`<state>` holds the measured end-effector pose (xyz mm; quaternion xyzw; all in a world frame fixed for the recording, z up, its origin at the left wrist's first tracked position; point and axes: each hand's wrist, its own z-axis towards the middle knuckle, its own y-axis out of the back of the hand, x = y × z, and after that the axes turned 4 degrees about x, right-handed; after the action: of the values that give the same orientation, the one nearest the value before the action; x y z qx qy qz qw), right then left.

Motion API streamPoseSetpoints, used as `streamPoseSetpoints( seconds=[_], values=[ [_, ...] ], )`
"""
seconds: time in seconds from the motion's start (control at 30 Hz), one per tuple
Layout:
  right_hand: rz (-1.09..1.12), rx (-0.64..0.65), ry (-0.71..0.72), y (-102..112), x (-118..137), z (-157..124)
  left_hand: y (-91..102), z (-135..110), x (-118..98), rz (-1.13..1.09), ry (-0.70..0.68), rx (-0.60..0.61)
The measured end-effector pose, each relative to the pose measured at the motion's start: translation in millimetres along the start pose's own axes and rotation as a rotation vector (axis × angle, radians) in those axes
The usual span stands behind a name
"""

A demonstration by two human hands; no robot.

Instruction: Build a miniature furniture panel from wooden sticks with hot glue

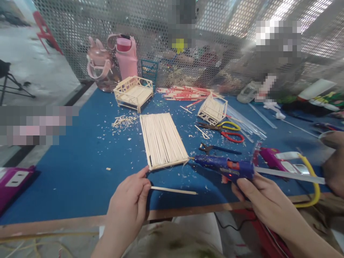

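My right hand (264,195) grips a blue hot glue gun (224,167) with a clear glue stick (290,175) out of its back. Its nozzle touches the near right corner of a flat panel of pale wooden sticks (162,139) on the blue table (80,161). My left hand (129,200) pinches a single thin wooden stick (174,190) that points right, just in front of the panel's near left corner.
Two small stick-built furniture models (133,92) (213,108) stand behind the panel. Red and yellow pliers (224,129), a dark cutter (217,148), red sticks (185,93), pink bottles (126,57), a purple power strip (279,163) and wood scraps (123,120) lie around. A mesh screen (150,25) backs the table.
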<state>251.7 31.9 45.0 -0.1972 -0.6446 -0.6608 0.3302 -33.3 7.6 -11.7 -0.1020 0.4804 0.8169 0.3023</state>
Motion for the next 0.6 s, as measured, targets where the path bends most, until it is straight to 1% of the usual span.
streamPoseSetpoints(
  seconds=[0.17,0.47,0.6],
  values=[
    [-0.016,-0.022,0.026,-0.2,-1.8,-1.5,0.5,1.2,-1.7,0.030,-0.037,-0.010],
    [-0.043,-0.089,0.049,0.0,0.0,1.5,0.2,-1.2,-1.5,0.023,-0.011,0.001],
    [-0.028,-0.123,0.050,2.8,-2.0,-3.5,1.3,-3.2,-4.4,-0.026,0.029,-0.061]
  ],
)
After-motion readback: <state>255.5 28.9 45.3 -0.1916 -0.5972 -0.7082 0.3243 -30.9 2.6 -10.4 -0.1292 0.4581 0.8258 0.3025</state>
